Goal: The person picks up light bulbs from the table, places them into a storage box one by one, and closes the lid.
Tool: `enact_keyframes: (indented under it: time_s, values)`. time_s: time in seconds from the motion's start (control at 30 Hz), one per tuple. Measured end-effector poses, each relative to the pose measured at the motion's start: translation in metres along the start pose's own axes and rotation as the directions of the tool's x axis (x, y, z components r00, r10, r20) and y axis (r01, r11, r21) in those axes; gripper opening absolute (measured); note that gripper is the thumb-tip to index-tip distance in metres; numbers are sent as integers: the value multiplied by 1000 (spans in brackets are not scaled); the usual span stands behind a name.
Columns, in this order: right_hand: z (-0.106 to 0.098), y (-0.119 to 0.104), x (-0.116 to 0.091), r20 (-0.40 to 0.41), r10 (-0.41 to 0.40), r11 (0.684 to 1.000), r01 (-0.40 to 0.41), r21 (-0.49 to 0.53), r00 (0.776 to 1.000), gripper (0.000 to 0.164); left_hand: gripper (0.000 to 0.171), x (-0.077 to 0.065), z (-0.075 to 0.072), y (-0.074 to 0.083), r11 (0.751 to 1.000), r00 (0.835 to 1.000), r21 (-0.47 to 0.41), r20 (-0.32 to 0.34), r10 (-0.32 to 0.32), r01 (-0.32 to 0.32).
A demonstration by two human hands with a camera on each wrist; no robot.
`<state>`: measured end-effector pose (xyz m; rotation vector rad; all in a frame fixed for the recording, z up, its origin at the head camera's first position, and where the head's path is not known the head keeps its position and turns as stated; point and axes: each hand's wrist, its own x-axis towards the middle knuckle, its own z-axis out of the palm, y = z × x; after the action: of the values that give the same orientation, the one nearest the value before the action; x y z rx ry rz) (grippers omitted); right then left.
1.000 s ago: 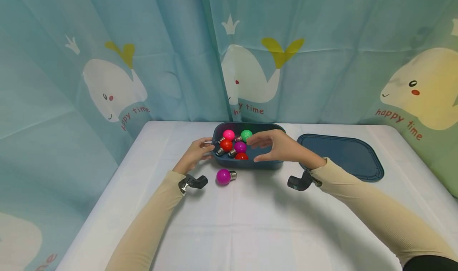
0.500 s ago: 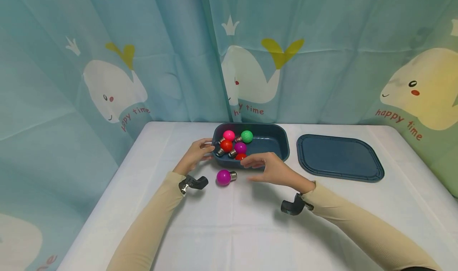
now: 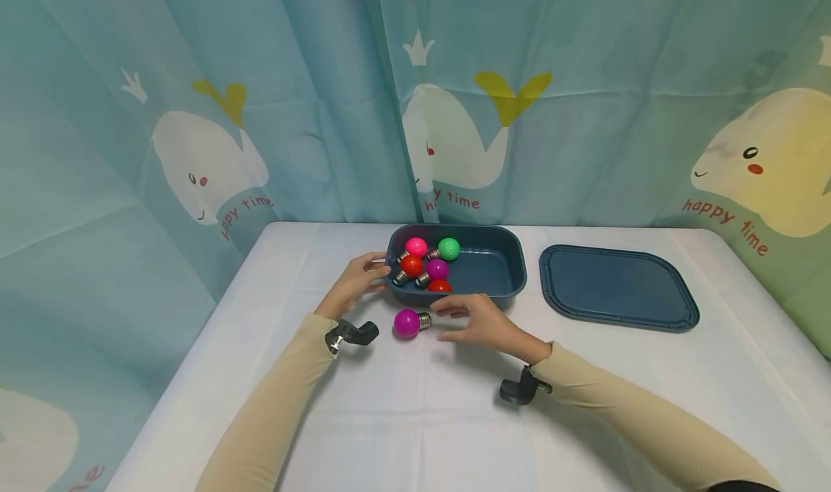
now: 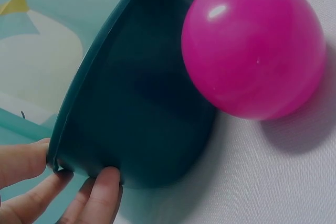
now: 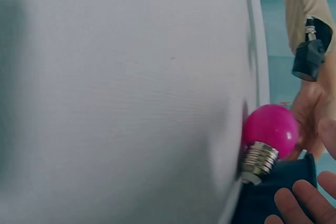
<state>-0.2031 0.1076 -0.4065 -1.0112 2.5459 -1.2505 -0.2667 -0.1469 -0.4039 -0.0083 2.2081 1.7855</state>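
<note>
A magenta light bulb lies on the white table in front of a dark blue plastic box, its metal screw base turned toward my right hand. That hand hovers just right of the base, thumb and fingers apart, holding nothing. With loosely extended fingers, my left hand touches the outer wall and rim at the box's left end. Inside the box, in the left part, several bulbs sit together: a pink one, a green one, a purple one and red ones.
To the right of the box lies a flat dark blue lid. A light blue curtain with printed whales hangs behind the table and at its sides. Each wrist wears a small black camera.
My right hand has come from over the box down and left to beside the magenta bulb's base. My left hand has stayed at the box's end.
</note>
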Motion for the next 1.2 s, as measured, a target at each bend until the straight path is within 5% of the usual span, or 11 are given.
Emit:
enact_keyframes:
  time_s: [0.63, 1.2]
  values:
    - [21, 13, 20, 39, 21, 1000, -22, 7, 999, 46, 48, -1, 1, 3, 1000, 1000, 5, -2, 1, -1]
    - [26, 11, 28, 74, 4, 995, 4, -103, 997, 39, 48, 0, 1, 1, 1000, 1000, 5, -11, -12, 12]
